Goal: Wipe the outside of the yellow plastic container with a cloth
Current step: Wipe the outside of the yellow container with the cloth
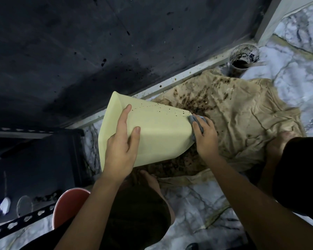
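The right hand [204,136] has its grip closed around a bunched grey cloth [197,121] and presses it against the narrow end of the yellow plastic container [157,130], at the container's right edge. The left hand [122,148] lies flat and open on the container's upper side, fingers [124,116] spread, the thumb pointing toward the right hand; it steadies the container rather than wrapping around it. The container is tipped on its side and held above the floor, its wider end up and to the left, its narrower end down and to the right. A line of small dark specks runs along its upper edge near the cloth. Below and to the right of it lies a crumpled tan drop cloth [242,112], heavily blotched with dark brown stains, spread over a marble-patterned floor [296,69]. Bare feet rest on the drop cloth's near edge. Beyond it, by the dark speckled wall [98,42], stands a dirty pot [243,58] with dark contents. At lower left are a red bucket [69,204] and a perforated metal shelf rail [20,222].
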